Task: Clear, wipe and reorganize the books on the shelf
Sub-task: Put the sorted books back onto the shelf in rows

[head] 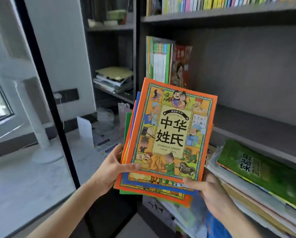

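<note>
1. head view: two hands held one stack of books in front of the shelf unit, tilted with its far edge toward the middle shelf.
2. the stack showed at least four covers fanned apart: an orange one on top, then blue, orange and green edges beneath.
3. the left hand gripped the stack's lower left corner, with the thumb laid over the top cover and the fingers wrapped round the side edge.
4. the right hand gripped the lower right corner, with the thumb on the near edge and the fingers hidden under the stack.
5. two things stood upright at the left end of the middle shelf: one green boxed set and, just beside it, one red book.
6. one row of colourful spines lined the shelf above.
7. at lower right, one flat pile lay with one green book on top.
</note>
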{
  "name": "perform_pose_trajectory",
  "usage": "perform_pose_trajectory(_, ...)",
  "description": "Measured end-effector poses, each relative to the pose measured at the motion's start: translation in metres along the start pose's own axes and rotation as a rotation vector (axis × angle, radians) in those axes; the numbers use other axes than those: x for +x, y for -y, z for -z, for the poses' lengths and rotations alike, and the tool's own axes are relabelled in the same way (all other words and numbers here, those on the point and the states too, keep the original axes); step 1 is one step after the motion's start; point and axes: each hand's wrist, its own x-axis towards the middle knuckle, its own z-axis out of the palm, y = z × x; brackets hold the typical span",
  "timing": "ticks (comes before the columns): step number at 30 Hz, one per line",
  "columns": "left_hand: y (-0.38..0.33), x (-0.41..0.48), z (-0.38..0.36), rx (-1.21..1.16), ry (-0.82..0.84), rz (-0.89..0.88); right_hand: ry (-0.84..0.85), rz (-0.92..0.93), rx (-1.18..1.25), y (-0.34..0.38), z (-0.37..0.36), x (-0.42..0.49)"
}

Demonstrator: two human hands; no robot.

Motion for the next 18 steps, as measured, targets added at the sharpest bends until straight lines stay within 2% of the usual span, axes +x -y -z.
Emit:
perform_pose_trajectory(5, -0.057, 0.022, -0.014, -0.055, 0.066, -0.124, -0.012, 0.2, -0.012, 0.072, 0.003, 0.005)
perform_pose_trajectory(11, -0.123, 0.098, -0.033, -0.079, 0.195, -0.274, -0.134, 0.368, -0.108, 0.145, 0.008, 0.04)
perform_pose_trajectory(18, -0.176, 0.211, -0.061, -0.021, 0.418, -0.377, -0.393, 0.533, -0.123, 0.187, 0.022, 0.094)
